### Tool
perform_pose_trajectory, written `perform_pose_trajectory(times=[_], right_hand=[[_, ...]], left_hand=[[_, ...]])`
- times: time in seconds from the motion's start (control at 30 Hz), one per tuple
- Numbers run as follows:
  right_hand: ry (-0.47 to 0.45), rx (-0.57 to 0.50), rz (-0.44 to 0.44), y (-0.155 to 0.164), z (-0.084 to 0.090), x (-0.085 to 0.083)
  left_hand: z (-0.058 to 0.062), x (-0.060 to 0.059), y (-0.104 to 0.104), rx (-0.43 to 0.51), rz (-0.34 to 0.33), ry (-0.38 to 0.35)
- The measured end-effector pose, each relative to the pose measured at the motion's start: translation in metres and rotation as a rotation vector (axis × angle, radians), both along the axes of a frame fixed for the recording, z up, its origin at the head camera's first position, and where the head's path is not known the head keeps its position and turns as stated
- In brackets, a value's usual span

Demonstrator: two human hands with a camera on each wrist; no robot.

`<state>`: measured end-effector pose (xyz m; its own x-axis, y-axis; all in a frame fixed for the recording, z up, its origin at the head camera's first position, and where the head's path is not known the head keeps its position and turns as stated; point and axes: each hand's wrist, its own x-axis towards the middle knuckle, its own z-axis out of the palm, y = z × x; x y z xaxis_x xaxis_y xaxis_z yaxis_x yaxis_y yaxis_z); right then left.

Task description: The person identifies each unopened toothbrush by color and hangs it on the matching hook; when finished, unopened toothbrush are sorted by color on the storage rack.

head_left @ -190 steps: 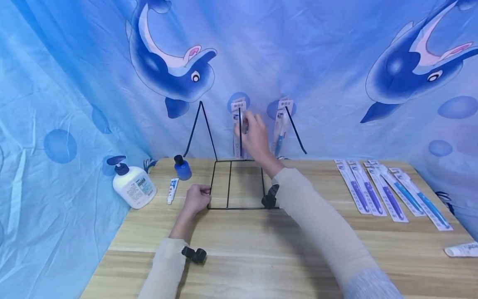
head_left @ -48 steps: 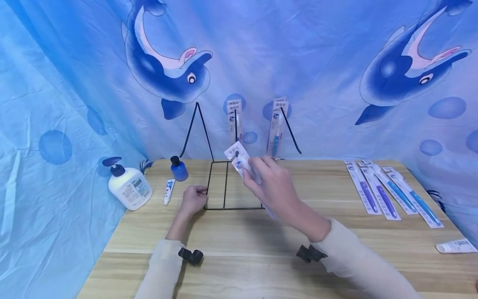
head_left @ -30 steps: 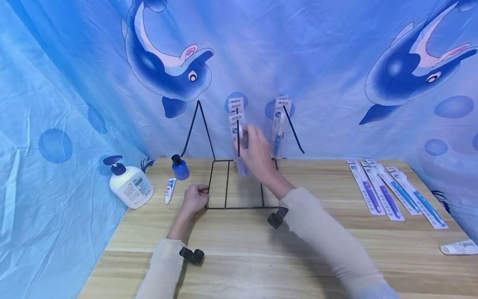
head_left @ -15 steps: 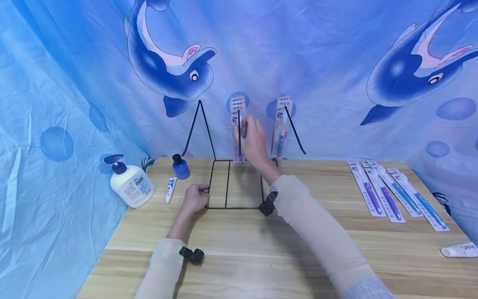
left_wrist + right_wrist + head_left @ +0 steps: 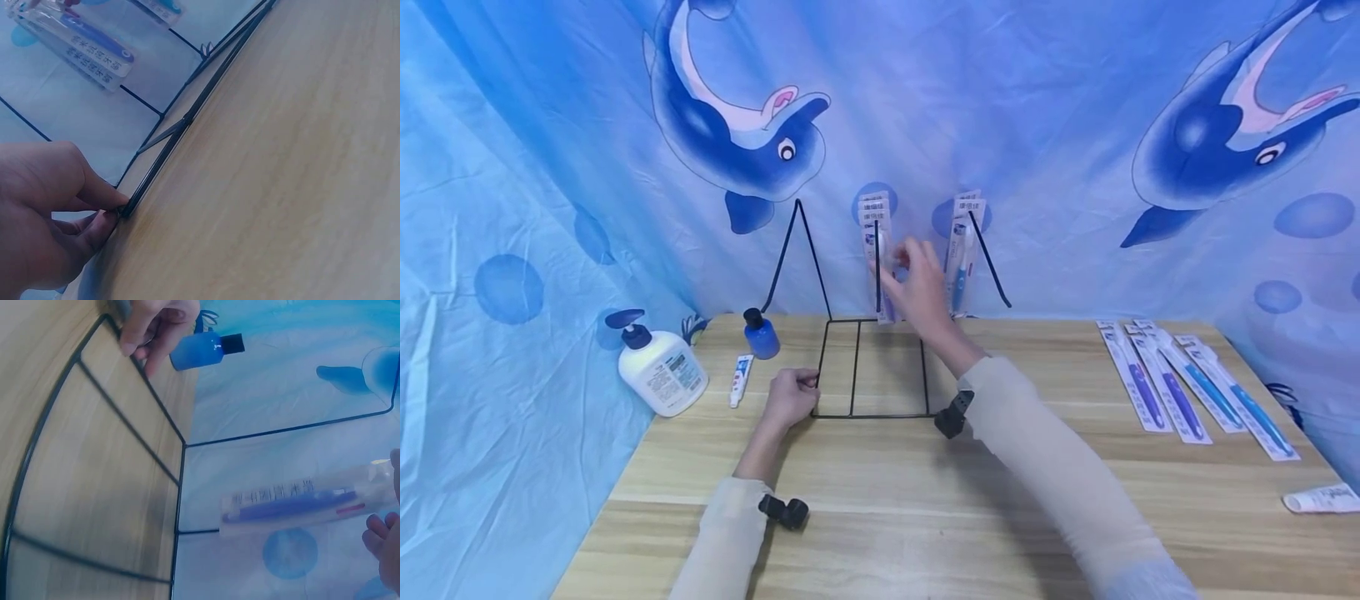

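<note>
A black wire rack stands on the wooden table against the blue dolphin cloth. Several packed toothbrushes hang on its middle hook, and more packs hang on the right hook. My right hand is raised just right of the middle packs, fingers spread and holding nothing. In the right wrist view a purple toothbrush pack hangs by the rack wire, with my fingertips beside its top end. My left hand pinches the front-left corner of the rack base.
A white pump bottle, a small blue bottle and a small tube sit left of the rack. Several packed toothbrushes lie in a row at the right. A white tube lies near the right edge.
My right hand lifted a toothbrush pack from above the rack base to the middle hook. It has let go and drawn slightly right. My left hand has stayed on the corner.
</note>
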<state>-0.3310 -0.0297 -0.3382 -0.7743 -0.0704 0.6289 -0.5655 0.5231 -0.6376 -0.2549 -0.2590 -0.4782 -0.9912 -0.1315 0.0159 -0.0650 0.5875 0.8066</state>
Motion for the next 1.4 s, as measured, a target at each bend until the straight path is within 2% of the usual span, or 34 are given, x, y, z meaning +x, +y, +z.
perform_pose_trajectory(times=[0.17, 0.3, 0.43, 0.53, 0.63, 0.73, 0.87, 0.93, 1.03, 1.2, 1.4], right_hand=[[0.024, 0.053, 0.030, 0.031, -0.007, 0.012], [0.064, 0.122, 0.022, 0.070, -0.018, 0.022], [0.144, 0.236, -0.036, 0.123, -0.034, 0.026], [0.143, 0.306, -0.122, 0.169, -0.048, 0.022], [0.041, 0.355, -0.239, 0.214, -0.059, 0.014], [-0.125, 0.402, -0.355, 0.254, -0.069, 0.004], [-0.348, 0.465, -0.454, 0.297, -0.080, -0.006], [-0.428, 0.496, -0.480, 0.311, -0.086, -0.011], [-0.506, 0.530, -0.493, 0.327, -0.096, -0.015], [-0.569, 0.564, -0.492, 0.339, -0.109, -0.018], [-0.650, 0.532, -0.506, 0.341, -0.117, -0.022]], left_hand=[[0.002, 0.000, 0.000, -0.007, -0.004, 0.002], [0.002, 0.000, 0.001, -0.006, -0.001, 0.000], [0.002, 0.001, 0.002, -0.007, 0.000, -0.009], [0.003, 0.000, 0.002, -0.011, 0.006, -0.011], [0.003, 0.000, 0.001, -0.007, 0.020, -0.014], [0.002, 0.000, 0.000, -0.004, 0.023, -0.015], [0.000, 0.000, 0.003, 0.000, 0.012, -0.012], [0.000, 0.000, 0.003, 0.006, 0.013, -0.015], [-0.001, 0.001, 0.003, 0.015, 0.019, -0.023], [-0.003, -0.001, 0.002, 0.009, 0.022, -0.024], [-0.003, -0.002, 0.002, 0.013, 0.021, -0.015]])
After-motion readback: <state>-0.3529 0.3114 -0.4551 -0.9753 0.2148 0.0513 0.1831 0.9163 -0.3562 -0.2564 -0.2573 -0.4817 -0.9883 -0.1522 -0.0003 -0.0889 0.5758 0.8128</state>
